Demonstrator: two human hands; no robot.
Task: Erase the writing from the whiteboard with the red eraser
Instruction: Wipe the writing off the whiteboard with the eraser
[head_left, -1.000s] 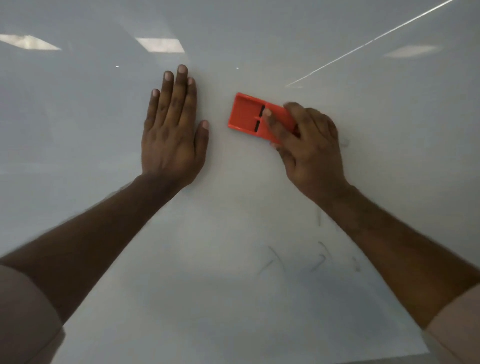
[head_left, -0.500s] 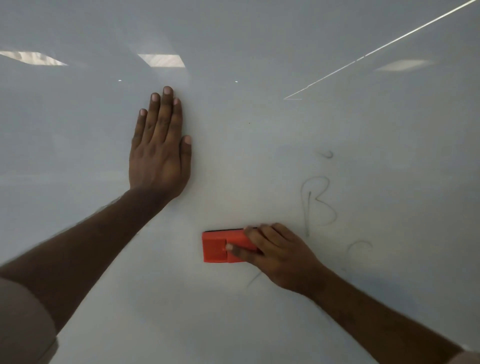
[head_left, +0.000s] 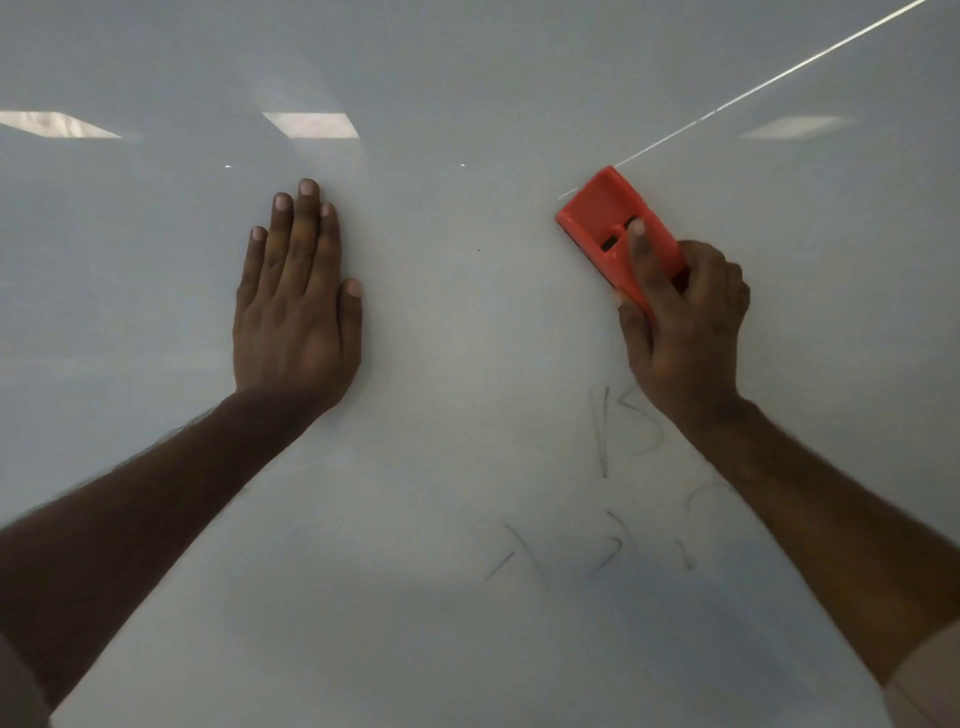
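Red eraser (head_left: 605, 218) gripped in right hand (head_left: 680, 332), well apart from left hand (head_left: 298, 306)

Place: likely an office or classroom.
Evidence: glossy whiteboard (head_left: 467, 415) mirroring rectangular ceiling light panels (head_left: 311, 124).

Faint writing (head_left: 623, 436), perhaps partly hand-covered

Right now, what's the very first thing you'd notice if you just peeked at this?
The bright red eraser jumps out, pressed to the whiteboard at upper right, with the right hand wrapped around its lower end. Across from it, the left hand lies flat and open on the board. Below the right wrist, faint grey scribbles remain unwiped.
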